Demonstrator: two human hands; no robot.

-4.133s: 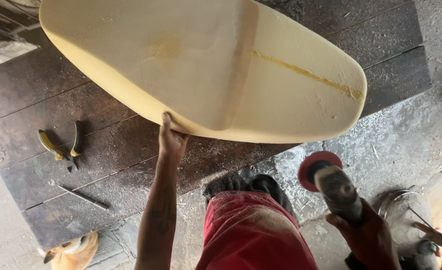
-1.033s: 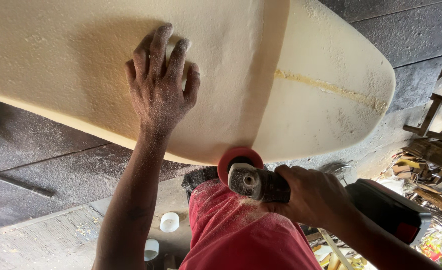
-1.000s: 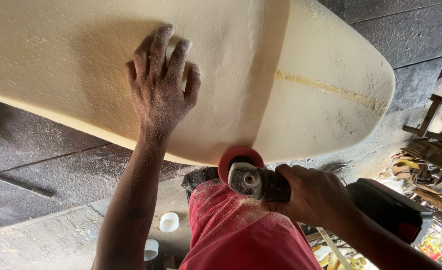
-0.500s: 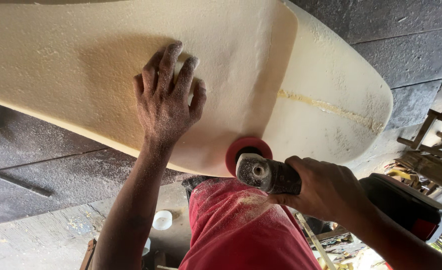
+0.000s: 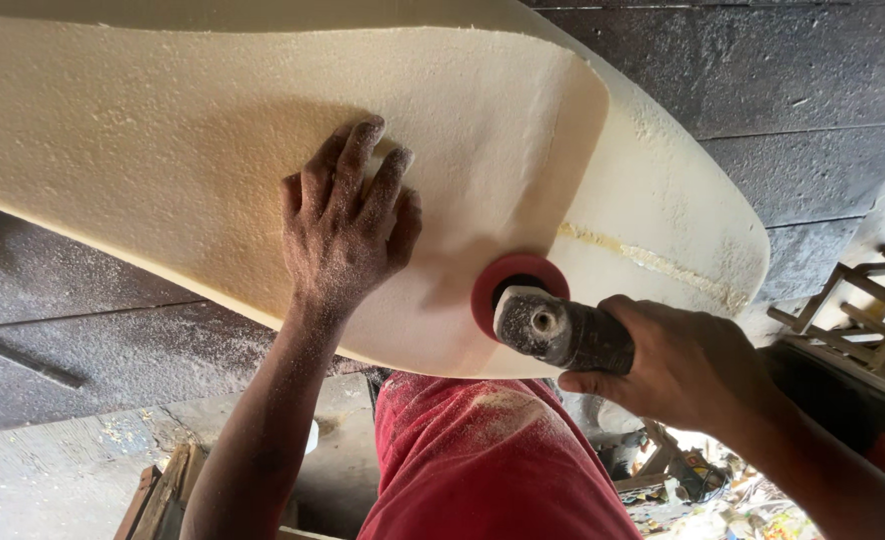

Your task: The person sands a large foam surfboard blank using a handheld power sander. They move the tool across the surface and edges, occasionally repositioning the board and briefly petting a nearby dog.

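Note:
A large cream foam block point(image 5: 163, 150), rounded like a cushion, fills the upper view. My left hand point(image 5: 348, 225) lies flat on its face, fingers spread and dusted with foam crumbs, holding nothing. My right hand point(image 5: 683, 365) grips the grey body of a power sander point(image 5: 563, 330). The sander's red disc point(image 5: 508, 285) presses against the foam near its lower edge, just left of a yellowish seam point(image 5: 653, 260).
My red shorts point(image 5: 483, 460), sprinkled with foam dust, are below the block. Dark dusty floor slabs point(image 5: 113, 340) lie to the left, a dark wall point(image 5: 783, 90) at upper right. A wooden frame point(image 5: 863, 310) and scattered clutter point(image 5: 693, 480) sit at right.
The sander's disc has risen from below the block's edge onto the foam face. My left hand stays pressed on the foam. The view has come closer to the block.

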